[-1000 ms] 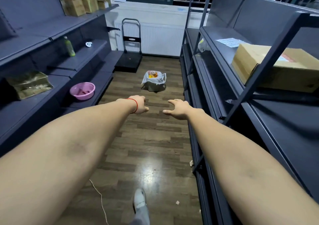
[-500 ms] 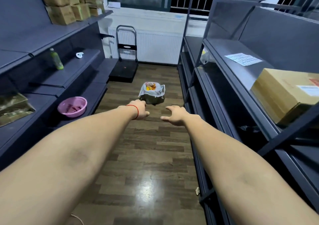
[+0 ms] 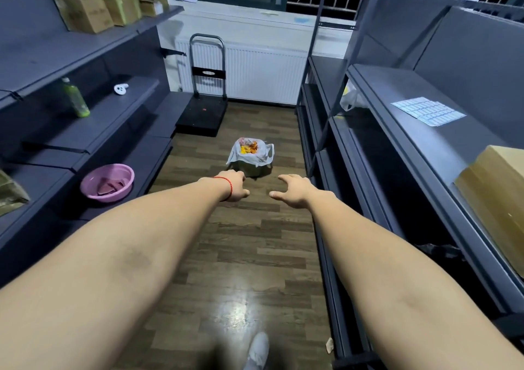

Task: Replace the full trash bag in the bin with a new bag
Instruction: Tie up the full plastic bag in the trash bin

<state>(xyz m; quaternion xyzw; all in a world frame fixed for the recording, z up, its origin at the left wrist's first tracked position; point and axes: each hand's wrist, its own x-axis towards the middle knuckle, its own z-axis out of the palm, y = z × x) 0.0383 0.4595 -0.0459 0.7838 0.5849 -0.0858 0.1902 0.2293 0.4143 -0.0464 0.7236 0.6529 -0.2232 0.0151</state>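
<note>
A small dark bin [image 3: 252, 169] stands on the wooden floor at the far end of the aisle. A white trash bag [image 3: 259, 157] lines it, folded over the rim and filled with yellow and orange rubbish. Both my arms stretch forward toward it. My left hand [image 3: 235, 186], with a red string at the wrist, hovers short of the bin with fingers curled loosely and nothing in it. My right hand [image 3: 293, 191] is to the right, fingers spread, empty. Neither hand touches the bin. No new bag is in view.
Dark shelving lines both sides of the narrow aisle. A pink basin [image 3: 107, 182], a green bottle [image 3: 75, 98] and cardboard boxes [image 3: 85, 13] sit on the left shelves; a large box [image 3: 496, 199] and a white plastic bag [image 3: 350, 100] on the right. A folded hand trolley [image 3: 207, 91] stands by the radiator.
I have walked forward down the aisle, so the bin is closer and larger. Both hands stay stretched out and empty. A white shoe shows again at the bottom.
</note>
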